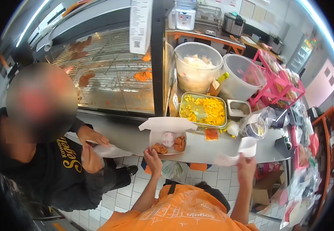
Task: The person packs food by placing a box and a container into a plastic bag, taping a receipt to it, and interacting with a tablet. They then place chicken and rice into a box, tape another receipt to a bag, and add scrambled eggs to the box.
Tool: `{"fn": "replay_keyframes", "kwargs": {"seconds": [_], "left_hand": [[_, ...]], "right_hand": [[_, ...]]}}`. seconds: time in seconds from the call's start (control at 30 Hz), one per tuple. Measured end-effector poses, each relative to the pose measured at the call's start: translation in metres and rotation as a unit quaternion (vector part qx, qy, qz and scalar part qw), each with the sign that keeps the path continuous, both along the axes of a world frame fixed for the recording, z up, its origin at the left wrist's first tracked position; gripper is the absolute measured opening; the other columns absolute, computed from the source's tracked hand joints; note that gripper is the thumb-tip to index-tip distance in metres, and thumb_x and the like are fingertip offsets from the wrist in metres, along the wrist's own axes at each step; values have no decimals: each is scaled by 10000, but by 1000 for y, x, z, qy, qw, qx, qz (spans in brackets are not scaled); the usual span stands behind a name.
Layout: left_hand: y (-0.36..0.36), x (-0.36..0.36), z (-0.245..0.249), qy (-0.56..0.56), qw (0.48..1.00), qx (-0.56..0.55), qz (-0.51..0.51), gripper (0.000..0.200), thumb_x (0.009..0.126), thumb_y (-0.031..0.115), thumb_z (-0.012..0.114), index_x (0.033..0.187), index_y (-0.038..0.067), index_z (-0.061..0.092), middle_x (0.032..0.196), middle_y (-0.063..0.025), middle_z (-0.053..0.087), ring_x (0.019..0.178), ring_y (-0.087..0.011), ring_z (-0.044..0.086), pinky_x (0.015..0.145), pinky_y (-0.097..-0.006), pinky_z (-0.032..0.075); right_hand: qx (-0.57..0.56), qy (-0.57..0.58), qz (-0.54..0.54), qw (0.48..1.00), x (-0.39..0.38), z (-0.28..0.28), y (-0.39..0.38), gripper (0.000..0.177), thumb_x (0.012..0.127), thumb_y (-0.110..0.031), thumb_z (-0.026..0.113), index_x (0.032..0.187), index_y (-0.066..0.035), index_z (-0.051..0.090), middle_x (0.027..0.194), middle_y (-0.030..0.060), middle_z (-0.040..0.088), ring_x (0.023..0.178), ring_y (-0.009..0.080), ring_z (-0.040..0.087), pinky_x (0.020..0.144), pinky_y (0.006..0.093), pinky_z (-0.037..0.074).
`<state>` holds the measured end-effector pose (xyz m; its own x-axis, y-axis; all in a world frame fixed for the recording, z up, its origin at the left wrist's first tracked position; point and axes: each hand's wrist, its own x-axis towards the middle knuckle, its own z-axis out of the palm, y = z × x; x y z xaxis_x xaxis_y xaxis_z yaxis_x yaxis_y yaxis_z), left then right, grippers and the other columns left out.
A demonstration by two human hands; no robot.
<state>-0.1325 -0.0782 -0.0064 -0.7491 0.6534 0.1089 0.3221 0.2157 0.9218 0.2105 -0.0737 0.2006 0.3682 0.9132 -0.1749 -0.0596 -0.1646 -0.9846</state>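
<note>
An open white takeaway box [168,153] stands at the counter's front edge with its lid raised. Inside lie pieces of fried chicken [179,143] and a wrapped white packet [168,139] printed with red letters. My left hand [153,161] is closed at the box's front left corner, fingertips at the rim beside the chicken. Over the counter to the right, my right hand [246,168] grips a folded white paper piece [247,146], with a blurred white flap hanging to its left.
A co-worker [90,150] at the left handles a white plastic bag [111,151]. Behind the box are a tray of yellow pieces [209,107], a small steel tray [239,108], tall tubs [197,67] and a warming cabinet [105,73]. A pink rack [278,79] stands at right.
</note>
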Motion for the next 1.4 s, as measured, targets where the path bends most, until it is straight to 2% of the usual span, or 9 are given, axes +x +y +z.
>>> {"fn": "replay_keyframes", "kwargs": {"seconds": [0.43,0.57,0.67,0.77,0.93,1.0,1.23,1.3,1.4], "left_hand": [[-4,238,67,-77,992,34,-93,404,1005,346,518,1122,-32,601,998,-107,653,970,-258,596,957,-430,408],[17,426,85,-441,644,-272,-563,593,1001,571,451,1155,37,659,1063,-79,709,1053,-166,629,834,-245,462],[59,554,132,-348,772,-104,-522,302,1013,201,533,1220,-12,592,1139,-113,681,976,-164,659,865,-327,528],[101,622,135,-456,729,-134,-493,317,1023,149,466,1263,-28,570,1176,-142,681,958,-200,686,796,-340,565],[172,649,67,-298,767,-211,-527,394,1004,219,533,1325,-10,532,1235,-179,647,1020,-262,666,851,-371,539],[178,656,20,191,928,84,-309,486,957,246,594,1386,40,496,1363,-229,544,1196,-302,573,973,-416,443],[120,638,25,374,769,-36,-517,711,892,402,606,1498,110,376,1573,-26,371,1440,-199,345,1008,-467,311],[128,645,28,375,771,-57,-512,703,896,401,603,1498,116,378,1572,-31,370,1439,-199,346,991,-479,312],[160,661,19,378,776,-63,-501,696,899,414,602,1495,126,386,1570,-30,371,1432,-200,355,956,-496,315]], "right_hand": [[-59,-192,116,973,285,-44,0,657,798,133,638,1388,-32,403,893,102,647,835,172,658,728,278,540],[9,-175,252,952,331,-80,7,655,875,-17,674,1432,-39,330,935,96,700,800,142,671,661,260,515],[-75,23,169,982,355,-51,-9,670,895,-67,698,1423,-25,287,932,102,716,759,133,664,675,262,513],[-114,-48,79,989,397,-63,-14,481,911,-114,698,1312,-18,451,871,69,725,763,111,664,654,259,500],[-131,-162,53,977,436,-131,28,317,905,-306,699,865,8,689,736,87,722,701,122,675,630,302,496],[-155,-213,32,964,438,-166,54,380,866,-351,720,903,26,703,739,145,713,660,188,684,646,327,507],[-207,-273,104,934,491,-155,36,282,848,-280,722,903,-3,714,819,149,717,797,201,701,730,336,540],[-64,-314,-59,945,556,-149,15,584,766,-92,784,1276,-32,504,1064,98,695,913,253,690,874,363,541],[143,-326,-109,928,590,-95,66,525,668,-84,850,1119,-43,585,1029,44,665,835,172,633,794,315,521]]}}
